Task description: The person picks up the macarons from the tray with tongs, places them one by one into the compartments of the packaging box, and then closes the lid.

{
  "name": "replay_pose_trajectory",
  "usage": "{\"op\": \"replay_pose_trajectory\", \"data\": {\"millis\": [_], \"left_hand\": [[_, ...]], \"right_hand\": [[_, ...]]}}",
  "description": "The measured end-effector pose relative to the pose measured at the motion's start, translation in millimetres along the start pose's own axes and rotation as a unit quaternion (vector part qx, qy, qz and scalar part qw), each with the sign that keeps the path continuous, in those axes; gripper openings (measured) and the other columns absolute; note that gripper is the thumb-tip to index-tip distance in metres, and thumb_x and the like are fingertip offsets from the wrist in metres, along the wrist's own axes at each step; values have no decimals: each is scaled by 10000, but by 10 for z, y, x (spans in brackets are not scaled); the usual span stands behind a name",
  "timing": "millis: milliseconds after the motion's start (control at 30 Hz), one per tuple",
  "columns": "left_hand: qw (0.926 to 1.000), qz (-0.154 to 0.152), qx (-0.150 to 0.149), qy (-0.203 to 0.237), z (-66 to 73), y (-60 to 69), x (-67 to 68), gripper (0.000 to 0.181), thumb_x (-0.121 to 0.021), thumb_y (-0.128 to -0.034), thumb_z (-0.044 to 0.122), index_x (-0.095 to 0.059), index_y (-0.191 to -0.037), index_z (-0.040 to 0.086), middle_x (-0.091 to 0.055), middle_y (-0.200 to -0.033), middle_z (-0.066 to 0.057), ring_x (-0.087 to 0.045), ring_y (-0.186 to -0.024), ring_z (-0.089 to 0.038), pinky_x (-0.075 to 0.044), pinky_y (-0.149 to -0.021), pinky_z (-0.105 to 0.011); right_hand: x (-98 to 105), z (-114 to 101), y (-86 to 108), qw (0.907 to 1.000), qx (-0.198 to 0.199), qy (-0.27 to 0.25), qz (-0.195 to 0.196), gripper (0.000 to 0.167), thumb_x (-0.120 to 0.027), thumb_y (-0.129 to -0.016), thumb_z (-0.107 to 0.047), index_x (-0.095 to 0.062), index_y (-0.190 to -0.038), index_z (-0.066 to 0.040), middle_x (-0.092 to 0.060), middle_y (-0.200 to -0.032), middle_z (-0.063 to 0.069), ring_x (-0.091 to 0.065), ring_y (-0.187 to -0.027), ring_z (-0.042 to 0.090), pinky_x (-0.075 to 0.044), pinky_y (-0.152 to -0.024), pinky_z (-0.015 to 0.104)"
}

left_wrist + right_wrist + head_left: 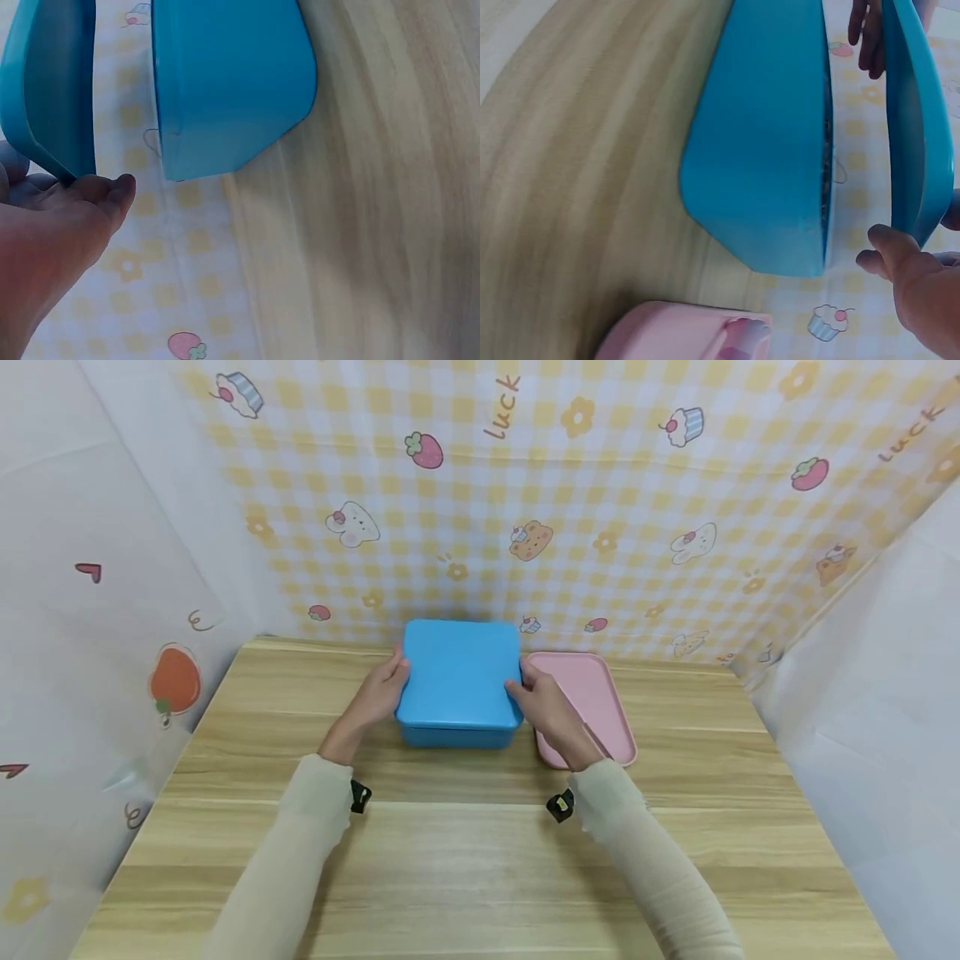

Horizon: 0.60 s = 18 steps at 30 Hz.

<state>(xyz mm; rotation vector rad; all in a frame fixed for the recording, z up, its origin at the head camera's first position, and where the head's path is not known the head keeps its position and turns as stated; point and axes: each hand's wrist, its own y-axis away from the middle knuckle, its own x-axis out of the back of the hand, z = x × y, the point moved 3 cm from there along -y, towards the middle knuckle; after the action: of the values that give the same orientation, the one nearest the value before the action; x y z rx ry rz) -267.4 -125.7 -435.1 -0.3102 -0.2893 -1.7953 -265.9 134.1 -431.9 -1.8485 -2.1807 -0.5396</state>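
Note:
A flat blue lid (461, 672) is held level by both hands, a gap apart from the open blue box (232, 82) below it. My left hand (380, 687) grips the lid's left edge, thumb on top and fingers underneath. At the opposite edge my right hand (545, 700) pinches the lid the same way. From above, the lid hides nearly all of the box except its front wall (457, 737). In the right wrist view, a thin strip of dark, speckled contents (827, 150) shows at the box's rim; what they are I cannot tell.
A pink tray (588, 685) lies right of the box, partly under my right forearm. On it is a pink and pale item (742, 337), only partly seen. The wooden table (465, 877) ends at a checked cloth backdrop (480, 485); white cloth hangs on both sides.

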Motion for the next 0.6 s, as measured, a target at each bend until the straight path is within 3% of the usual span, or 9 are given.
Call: {"op": "replay_pose_trajectory", "data": {"millis": [267, 600], "left_hand": [[9999, 60, 144, -20, -106, -84, -32, 599, -254, -1102, 319, -20, -1573, 31, 14, -1658, -77, 0, -1532, -229, -50, -1244, -409], [9995, 100, 302, 70, -240, -153, -129, 601, -263, -1102, 306, 5, -1580, 59, -40, -1656, -122, -52, -1526, -260, -89, -1240, -440]], "right_hand": [[-61, 50, -60, 9974, 307, 555, 329, 636, -530, -1030, -186, -213, -1568, -69, -297, -1589, 142, -306, -1461, 221, -326, -1160, 398], [-101, 136, -118, 9944, 294, 823, 588, 550, -545, -1018, -187, -362, -1530, -103, -405, -1534, 138, -406, -1408, 254, -401, -1115, 409]]}}
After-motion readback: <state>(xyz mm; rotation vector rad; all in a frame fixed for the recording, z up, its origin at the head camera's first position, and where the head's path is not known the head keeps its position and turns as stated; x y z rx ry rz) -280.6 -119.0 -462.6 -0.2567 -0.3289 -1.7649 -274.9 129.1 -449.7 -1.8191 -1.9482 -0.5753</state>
